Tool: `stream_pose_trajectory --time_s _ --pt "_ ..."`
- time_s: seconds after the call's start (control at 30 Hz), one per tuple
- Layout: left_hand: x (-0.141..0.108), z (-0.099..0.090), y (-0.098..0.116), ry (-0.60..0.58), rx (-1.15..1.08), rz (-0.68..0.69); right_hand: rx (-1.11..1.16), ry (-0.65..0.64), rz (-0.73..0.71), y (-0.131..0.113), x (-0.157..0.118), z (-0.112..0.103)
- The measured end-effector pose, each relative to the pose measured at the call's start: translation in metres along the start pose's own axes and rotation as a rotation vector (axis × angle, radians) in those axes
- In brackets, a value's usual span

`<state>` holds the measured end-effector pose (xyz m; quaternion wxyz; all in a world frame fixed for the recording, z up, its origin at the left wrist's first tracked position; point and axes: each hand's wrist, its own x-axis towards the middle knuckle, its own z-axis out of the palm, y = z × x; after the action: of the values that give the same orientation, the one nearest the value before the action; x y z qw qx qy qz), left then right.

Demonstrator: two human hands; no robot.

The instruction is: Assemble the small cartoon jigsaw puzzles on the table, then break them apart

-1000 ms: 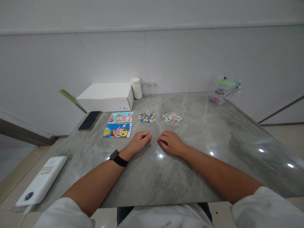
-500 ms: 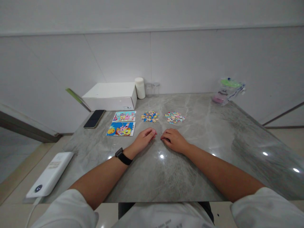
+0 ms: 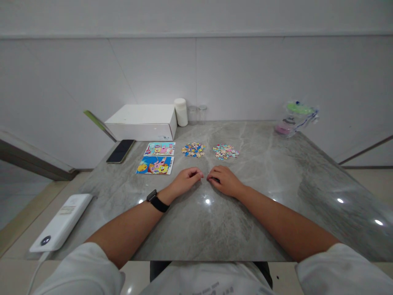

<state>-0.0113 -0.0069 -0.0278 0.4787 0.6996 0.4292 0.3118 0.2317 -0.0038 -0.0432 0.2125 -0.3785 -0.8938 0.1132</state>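
My left hand (image 3: 187, 180) rests on the grey table with its fingers curled closed and nothing visible in them. Facing it across a small gap, my right hand (image 3: 225, 180) also lies on the table, fingers bent inward and closed, holding nothing that shows. Beyond my left hand is a pile of blue and yellow puzzle pieces (image 3: 193, 150). A second pile of pink and pale blue pieces (image 3: 225, 152) lies beyond my right hand. Two cartoon picture cards, an upper one (image 3: 159, 149) and a lower one (image 3: 155, 165), lie left of the piles.
A phone (image 3: 120, 151) and a white power bank (image 3: 62, 223) with a cable are at the left. Behind stand a white box (image 3: 139, 123), a white bottle (image 3: 181, 112) and two clear glasses (image 3: 197, 116). A plastic bag (image 3: 294, 119) sits at the back right of the table (image 3: 264, 229).
The view has shifted slightly. Both hands stay in almost the same place, and the objects on the table have not moved.
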Motion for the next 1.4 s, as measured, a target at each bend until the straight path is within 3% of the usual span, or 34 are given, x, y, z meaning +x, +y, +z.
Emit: stream_pose_trajectory --time_s 0.53,0.7,0.87,0.97,1.03,1.13,1.23,1.4 --pt "0.001 0.002 -0.011 -0.003 -0.019 0.043 -0.06 -0.021 -0.007 -0.005 0.001 -0.004" --pt "0.001 -0.004 -0.003 0.017 -0.079 0.032 -0.107 -0.029 -0.029 -0.008 0.002 -0.006" --pt "0.002 -0.049 0.024 0.284 -0.088 0.11 -0.144 0.037 -0.068 -0.008 0.011 -0.018" --pt "-0.003 -0.088 0.035 0.406 0.008 0.181 -0.166 0.093 -0.082 -0.006 0.036 -0.037" --pt "-0.012 -0.112 0.035 0.429 0.192 0.211 -0.2 0.108 -0.082 -0.006 0.062 -0.048" --pt "-0.033 -0.14 0.02 0.422 0.576 0.21 -0.243 0.103 -0.064 -0.013 0.108 -0.054" --pt "-0.055 -0.158 -0.007 0.389 0.799 0.186 -0.238 0.047 -0.077 -0.026 0.152 -0.04" --pt "-0.07 -0.175 -0.046 0.415 0.767 0.119 -0.337 -0.082 -0.066 -0.052 0.203 0.01"
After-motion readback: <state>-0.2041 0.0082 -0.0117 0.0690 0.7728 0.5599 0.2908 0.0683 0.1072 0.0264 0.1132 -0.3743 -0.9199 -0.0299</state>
